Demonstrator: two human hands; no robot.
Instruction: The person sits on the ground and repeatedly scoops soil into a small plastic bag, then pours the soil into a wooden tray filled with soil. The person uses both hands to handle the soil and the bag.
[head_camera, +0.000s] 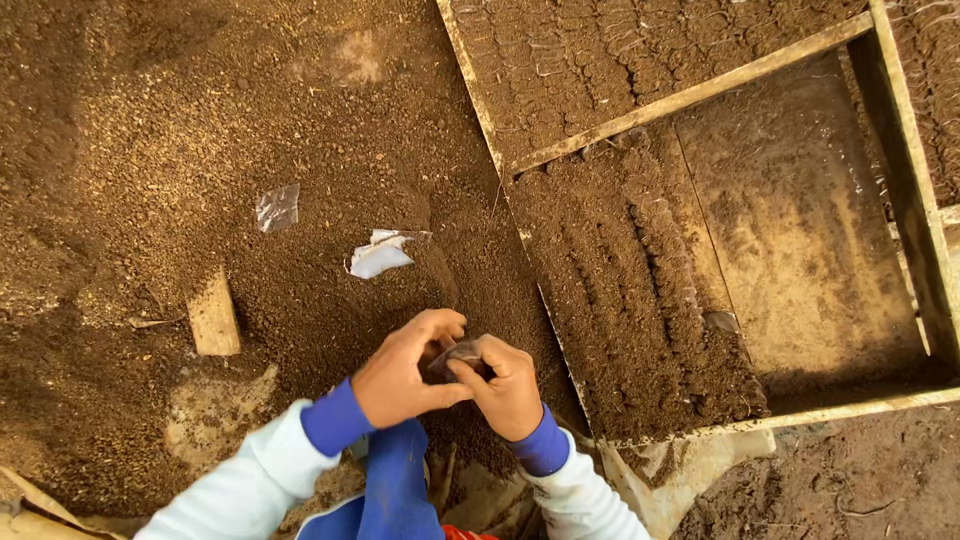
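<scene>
My left hand (405, 370) and my right hand (508, 385) meet over a heap of brown soil (330, 130). Together they pinch a small clear plastic bag (458, 354) that is partly filled with soil; most of the bag is hidden by my fingers. Both sleeves are white with blue cuffs. To the right lies a wooden frame (690, 95) on the ground, with rows of small soil-filled bags (640, 290) packed inside its left part.
A white scrap of plastic (380, 255) and a clear plastic scrap (277, 207) lie on the soil ahead of my hands. A small wooden block (214, 318) sits to the left. The right part of the frame shows bare ground (810, 230).
</scene>
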